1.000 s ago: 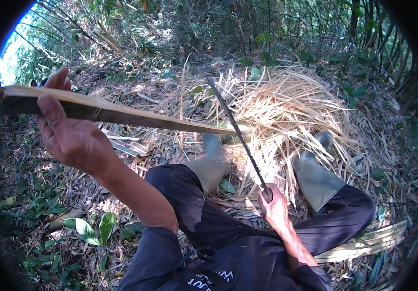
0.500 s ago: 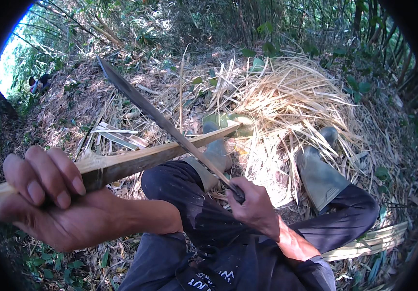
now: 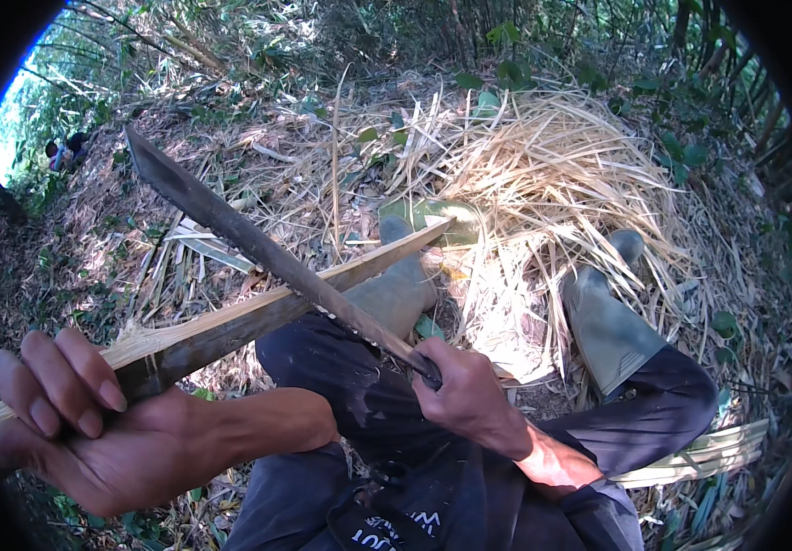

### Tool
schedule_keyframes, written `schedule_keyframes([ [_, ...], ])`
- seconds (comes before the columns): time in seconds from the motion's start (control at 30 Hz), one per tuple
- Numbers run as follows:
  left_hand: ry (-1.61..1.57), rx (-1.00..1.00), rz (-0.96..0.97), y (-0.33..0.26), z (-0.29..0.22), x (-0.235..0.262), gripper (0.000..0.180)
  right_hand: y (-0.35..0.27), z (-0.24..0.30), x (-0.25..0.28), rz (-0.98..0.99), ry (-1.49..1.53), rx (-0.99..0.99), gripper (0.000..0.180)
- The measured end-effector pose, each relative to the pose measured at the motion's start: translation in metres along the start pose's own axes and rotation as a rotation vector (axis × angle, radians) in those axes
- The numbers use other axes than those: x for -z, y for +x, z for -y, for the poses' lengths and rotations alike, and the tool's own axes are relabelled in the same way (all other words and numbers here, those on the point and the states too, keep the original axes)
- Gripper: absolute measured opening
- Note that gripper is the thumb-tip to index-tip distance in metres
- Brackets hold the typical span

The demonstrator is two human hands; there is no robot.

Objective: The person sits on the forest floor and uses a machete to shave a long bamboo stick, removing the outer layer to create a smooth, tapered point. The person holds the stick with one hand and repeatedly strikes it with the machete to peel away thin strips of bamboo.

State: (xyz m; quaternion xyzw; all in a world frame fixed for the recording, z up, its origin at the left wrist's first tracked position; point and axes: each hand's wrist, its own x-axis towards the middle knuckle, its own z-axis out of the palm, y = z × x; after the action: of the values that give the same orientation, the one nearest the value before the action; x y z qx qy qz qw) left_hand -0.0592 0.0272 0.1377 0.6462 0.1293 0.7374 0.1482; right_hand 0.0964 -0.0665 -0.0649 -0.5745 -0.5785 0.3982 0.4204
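My left hand [image 3: 102, 432], raised at the left, is closed round a long piece of split bamboo [image 3: 221, 342]. Its pale split side faces up and its darker skin faces me; the tapered far end reaches out above my left boot [image 3: 396, 289]. In front of my lap, my right hand [image 3: 469, 390] grips the dark handle of a machete [image 3: 221, 219]. The long, stained blade slants up to the far left and crosses the bamboo near its middle. Whether the edge bites into the bamboo, I cannot tell.
A heap of pale bamboo shavings [image 3: 561, 165] lies ahead, spilling against my right boot [image 3: 602, 321]. Bamboo strips [image 3: 713, 456] are on the ground at lower right, with more cut pieces [image 3: 207, 243] at left. Undergrowth rings the littered slope; someone [image 3: 65, 154] is far off at left.
The machete has shifted left along the bamboo, toward my left hand, with my right hand moving slightly left. My left hand and its end of the bamboo have dropped lower.
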Motion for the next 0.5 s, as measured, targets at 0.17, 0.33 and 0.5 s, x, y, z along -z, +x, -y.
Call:
schedule_keyframes([
  [0.17, -0.072, 0.037, -0.006, 0.006, 0.003, 0.006, 0.022, 0.009, -0.04, -0.004, -0.03, -0.093, -0.193, 0.011],
  [0.33, 0.025, 0.017, -0.047, 0.007, 0.002, 0.005, 0.024, 0.014, -0.028, -0.005, -0.031, -0.021, -0.09, 0.01],
  [0.5, 0.023, 0.014, -0.108, 0.013, 0.014, 0.006, 0.02, 0.025, -0.082, -0.002, -0.005, -0.089, -0.387, 0.014],
])
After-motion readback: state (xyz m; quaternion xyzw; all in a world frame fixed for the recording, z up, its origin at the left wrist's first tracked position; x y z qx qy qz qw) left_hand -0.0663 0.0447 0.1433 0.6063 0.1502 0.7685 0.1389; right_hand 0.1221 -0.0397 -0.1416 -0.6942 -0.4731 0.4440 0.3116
